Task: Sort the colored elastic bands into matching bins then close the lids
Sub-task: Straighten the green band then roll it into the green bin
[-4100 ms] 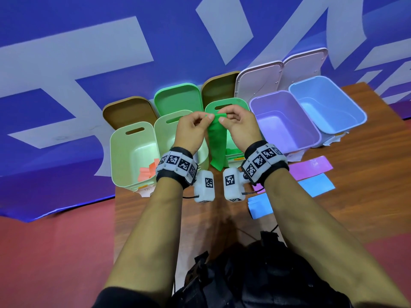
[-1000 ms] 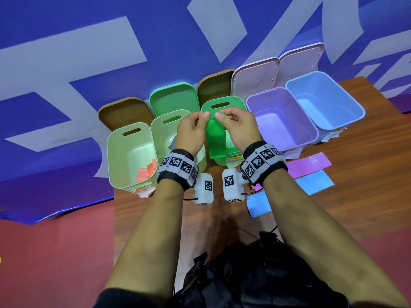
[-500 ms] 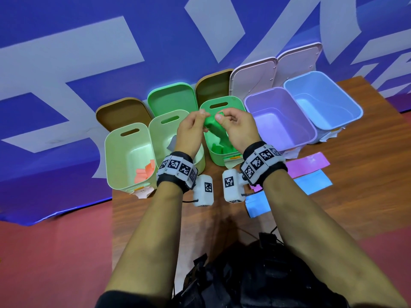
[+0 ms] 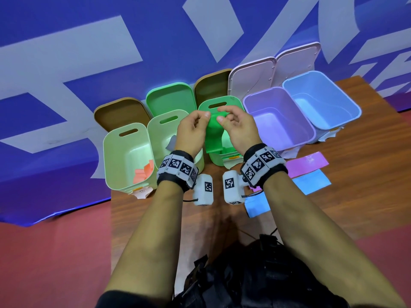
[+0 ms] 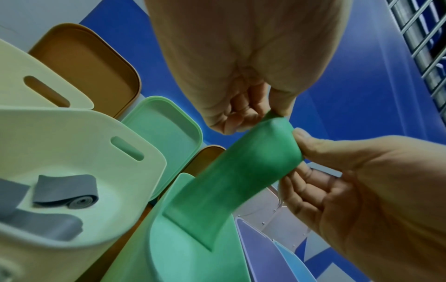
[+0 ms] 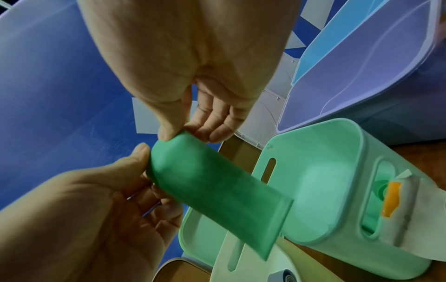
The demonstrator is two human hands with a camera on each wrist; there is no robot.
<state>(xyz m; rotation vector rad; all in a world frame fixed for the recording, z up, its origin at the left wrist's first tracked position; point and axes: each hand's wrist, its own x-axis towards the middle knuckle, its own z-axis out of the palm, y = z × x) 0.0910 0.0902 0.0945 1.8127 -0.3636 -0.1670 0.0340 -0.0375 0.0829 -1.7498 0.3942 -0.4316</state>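
Green band [image 4: 214,132] now folded shorter than a second ago, pinched at its top by fingers of left hand [image 4: 193,132] and right hand [image 4: 236,128], hanging over the green bin [image 4: 231,103] (drop likely next).

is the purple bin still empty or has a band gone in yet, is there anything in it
No, the purple bin shows only bare floor in the head view, and the purple band lies on the table in front of it.
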